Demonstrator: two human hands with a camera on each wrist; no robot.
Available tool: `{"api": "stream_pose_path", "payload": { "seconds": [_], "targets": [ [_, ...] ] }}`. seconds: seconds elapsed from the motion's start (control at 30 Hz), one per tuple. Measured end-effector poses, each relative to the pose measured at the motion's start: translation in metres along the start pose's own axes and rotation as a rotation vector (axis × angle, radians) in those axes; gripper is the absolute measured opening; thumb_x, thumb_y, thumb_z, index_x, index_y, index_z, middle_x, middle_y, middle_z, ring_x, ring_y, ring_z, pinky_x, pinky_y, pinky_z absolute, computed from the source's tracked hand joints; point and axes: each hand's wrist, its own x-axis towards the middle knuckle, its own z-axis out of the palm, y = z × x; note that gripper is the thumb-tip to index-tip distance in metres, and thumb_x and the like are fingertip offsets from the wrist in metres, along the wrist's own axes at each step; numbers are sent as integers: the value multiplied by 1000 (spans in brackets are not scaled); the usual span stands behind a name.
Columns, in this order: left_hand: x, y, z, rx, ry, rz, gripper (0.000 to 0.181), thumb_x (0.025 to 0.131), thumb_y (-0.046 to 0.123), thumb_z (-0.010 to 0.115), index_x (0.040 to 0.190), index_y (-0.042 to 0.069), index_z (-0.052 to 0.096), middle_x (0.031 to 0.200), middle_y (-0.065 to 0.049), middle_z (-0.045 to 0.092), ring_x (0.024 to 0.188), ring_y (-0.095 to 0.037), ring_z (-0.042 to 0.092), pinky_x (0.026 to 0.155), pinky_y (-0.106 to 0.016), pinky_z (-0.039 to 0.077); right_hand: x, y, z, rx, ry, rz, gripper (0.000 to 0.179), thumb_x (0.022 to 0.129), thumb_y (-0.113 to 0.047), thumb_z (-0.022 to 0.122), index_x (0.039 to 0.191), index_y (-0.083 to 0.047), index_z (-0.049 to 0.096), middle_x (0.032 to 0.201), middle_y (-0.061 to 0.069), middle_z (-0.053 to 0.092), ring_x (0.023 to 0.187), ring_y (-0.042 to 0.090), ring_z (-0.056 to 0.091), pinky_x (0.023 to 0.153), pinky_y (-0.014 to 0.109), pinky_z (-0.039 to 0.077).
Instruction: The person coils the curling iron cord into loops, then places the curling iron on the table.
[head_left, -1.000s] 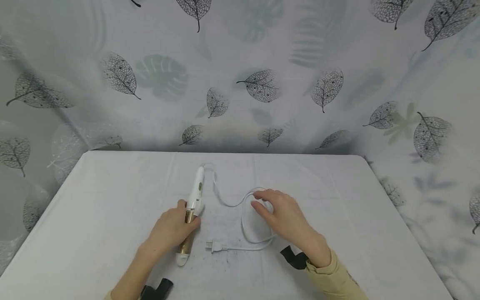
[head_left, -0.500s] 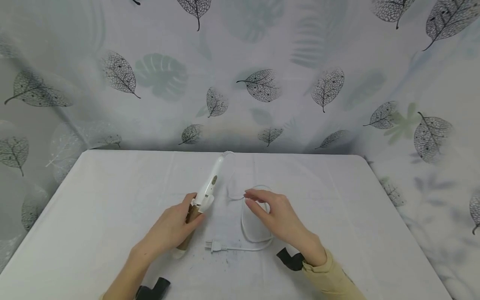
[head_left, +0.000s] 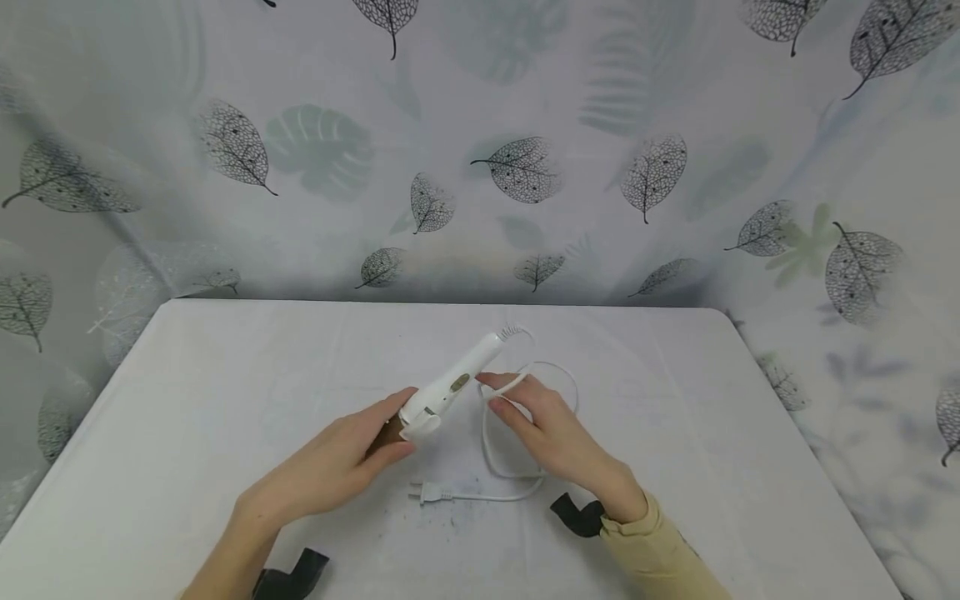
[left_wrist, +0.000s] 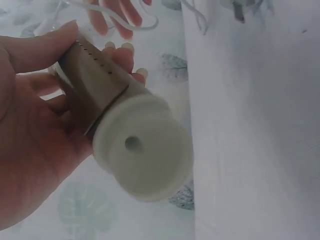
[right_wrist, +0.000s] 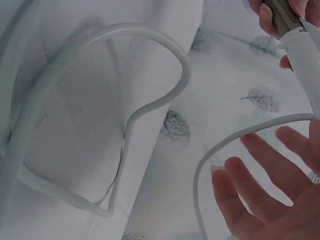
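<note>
A curling iron (head_left: 468, 364) with a white handle and a gold-brown barrel is tilted up to the right, its white end cap (left_wrist: 155, 160) facing the left wrist camera. My left hand (head_left: 322, 467) grips the barrel, thumb on one side and fingers on the other. My right hand (head_left: 558, 429) is beside the handle with its fingers loosely bent. The white cord (right_wrist: 200, 170) passes across these fingers; I see no firm pinch on it. Below, the cord's loop lies on the table and ends in a two-pin plug (head_left: 431, 493).
A white-covered table (head_left: 225, 400) extends beneath both hands. Behind it hangs a leaf-printed cloth (head_left: 480, 217). Black straps (head_left: 581, 515) are at the wrists.
My left hand has lifted the curling iron and swung its handle to the right, toward my right hand. The cord's upper part moved with it. My right hand shifted slightly left.
</note>
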Motion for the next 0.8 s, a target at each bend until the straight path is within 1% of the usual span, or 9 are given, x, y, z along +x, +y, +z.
{"api": "stream_pose_path", "payload": {
  "seconds": [0.03, 0.13, 0.23, 0.33, 0.4, 0.47, 0.6, 0.73, 0.8],
  "targets": [
    [0, 1, -2, -5, -1, 13, 53, 102, 38, 57, 150, 21, 39, 101, 11, 55, 89, -5, 53, 78, -25, 45, 0, 0, 0, -2, -1, -24, 23, 105, -20, 54, 122, -14, 67, 140, -6, 59, 133, 17, 52, 106, 42, 44],
    [0, 2, -6, -28, 4, 36, 49, 102, 34, 59, 147, 31, 39, 99, 11, 56, 87, -5, 54, 77, -24, 46, 2, 0, -1, -3, -12, -111, 28, 104, -14, 54, 130, -14, 65, 137, -4, 61, 134, 17, 51, 107, 41, 42],
    [1, 2, -10, -16, 19, 48, 50, 101, 35, 59, 147, 30, 40, 97, 12, 55, 86, -4, 54, 77, -24, 46, 3, 0, -2, -2, -31, -187, 28, 103, -11, 54, 129, -11, 65, 137, -1, 61, 134, 19, 51, 107, 41, 42],
    [0, 1, -11, -14, 30, 54, 53, 100, 37, 59, 149, 27, 40, 100, 12, 57, 87, -4, 55, 78, -23, 47, 4, 1, -2, 3, -58, -224, 28, 102, -11, 56, 128, -8, 65, 138, 2, 62, 135, 25, 51, 110, 42, 40],
    [0, 0, -11, -26, 40, 61, 54, 100, 36, 60, 149, 26, 39, 101, 11, 58, 87, -4, 55, 77, -23, 48, 4, 0, -2, 3, -73, -220, 28, 102, -12, 57, 128, -7, 66, 137, 2, 62, 135, 27, 51, 111, 43, 39],
    [1, 0, -11, -29, 59, 64, 54, 100, 34, 61, 149, 27, 40, 95, 11, 57, 83, -4, 55, 75, -23, 48, 4, -1, -2, -6, -80, -213, 28, 102, -13, 57, 127, -7, 67, 137, 3, 62, 135, 28, 51, 111, 44, 39],
    [3, 1, -11, 4, 134, 50, 54, 98, 32, 64, 146, 23, 41, 95, 11, 58, 82, -3, 55, 74, -24, 48, 3, 0, -3, -30, -69, -209, 27, 102, -14, 56, 125, -7, 68, 135, 2, 64, 135, 26, 52, 109, 46, 41],
    [3, 1, -13, 35, 212, 46, 53, 97, 25, 67, 144, 17, 44, 112, 7, 63, 91, -4, 60, 79, -27, 52, 3, 1, -4, -33, -52, -220, 25, 102, -13, 57, 123, -9, 70, 132, 1, 66, 133, 24, 53, 108, 44, 42],
    [3, 1, -14, 42, 239, 58, 52, 97, 21, 67, 144, 14, 45, 117, 5, 64, 94, -4, 62, 80, -29, 53, 3, 2, -3, -24, -44, -229, 22, 101, -12, 58, 120, -10, 71, 129, 0, 68, 132, 23, 55, 108, 43, 43]
  ]
}}
